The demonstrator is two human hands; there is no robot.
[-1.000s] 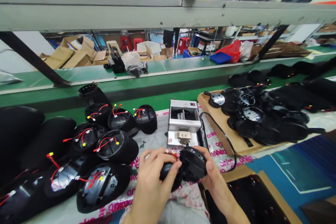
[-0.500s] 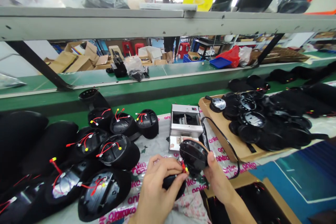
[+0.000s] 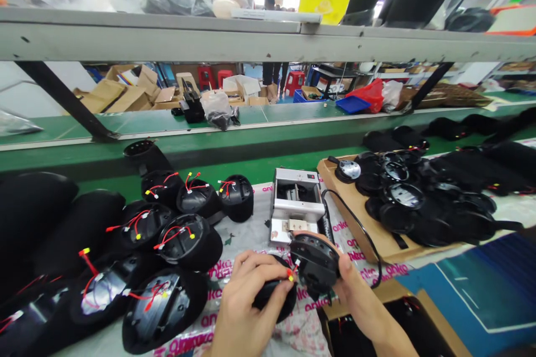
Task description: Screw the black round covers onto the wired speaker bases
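Note:
My right hand (image 3: 360, 302) grips a round black plastic cover (image 3: 316, 265) by its right edge, with the inner side turned toward me and tilted. Thumb and forefinger of my left hand (image 3: 247, 298) pinch a small red-and-yellow wire connector (image 3: 290, 275). A short red lead with a white plug (image 3: 297, 263) runs between the connector and the cover. Under my left fingers is a black rounded housing (image 3: 285, 308), mostly hidden by the hand. Just beyond the cover stands a silver metal device (image 3: 298, 209) with a black cable.
Several black housings (image 3: 190, 240) with red wires stand at left. At right a cardboard sheet (image 3: 355, 220) bears a pile of black round covers (image 3: 397, 223). An open carton (image 3: 435, 304) of black parts is low at right. A grey shelf beam (image 3: 188, 39) crosses above the green bench.
My right hand and the cover have moved slightly right and down. The left fingers still pinch the connector, and more of the black housing beneath them shows. The view has shifted a little.

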